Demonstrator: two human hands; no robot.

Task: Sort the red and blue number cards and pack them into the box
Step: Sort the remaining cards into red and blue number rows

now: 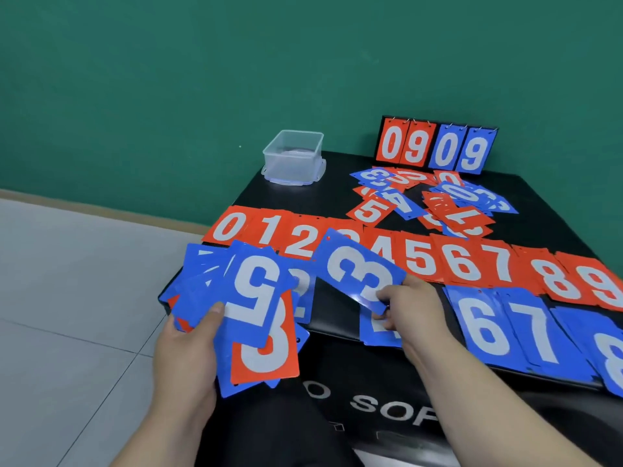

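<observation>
- Number cards [418, 264] are spread over the black worktop [303, 197]. A red row [499, 264] reads 0 to 9 across the middle, and nearer me a blue row [488, 328] is only part laid, with 6, 7 and 8 readable on the right.
- My right hand [418, 308] pinches the blue 3 card [357, 271] at its near end, thumb on the face. It holds the card tilted above the worktop, over the red row's 3.
- My left hand [188, 345] grips a fan of cards [256, 291], thumb across the top, with a blue 5 uppermost and a red 3 card [269, 355] showing beneath.
- I judge the step in hand to be sorting, not packing. The clear box [293, 156] stands at the far left corner with no cards in it that I can see, and a loose pile [438, 203] waits just in front of the scoreboard stand [438, 146].
- Next, I think, the blue 3 wants laying flat in the bare gap between the blue 2 [301, 298] and the blue card [374, 328] under my right hand, whose number I cannot read.
- That calls for squaring it to its neighbours before letting go.
</observation>
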